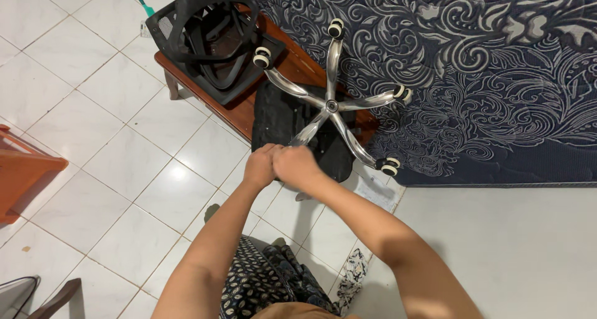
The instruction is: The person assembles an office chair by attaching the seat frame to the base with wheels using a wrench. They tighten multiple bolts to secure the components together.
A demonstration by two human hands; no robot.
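Note:
An office chair seat (280, 117), black, lies upside down on a low wooden bench (242, 110). Its chrome five-legged base (331, 106) points up at me. Black and white casters sit on four leg tips, for example one caster (262, 56) at the far left and another caster (390, 165) at the near right. My left hand (260, 165) and my right hand (297, 166) are pressed together, fingers closed around the tip of the fifth, nearest leg. That tip and whatever is on it are hidden by my hands.
A black mesh backrest (205, 39) lies on the bench's far end. A dark blue patterned mattress (485, 76) fills the right side. On the white tile floor are a paper sheet (379, 191), a teal tool (145, 6) and orange-brown wooden furniture (25, 170).

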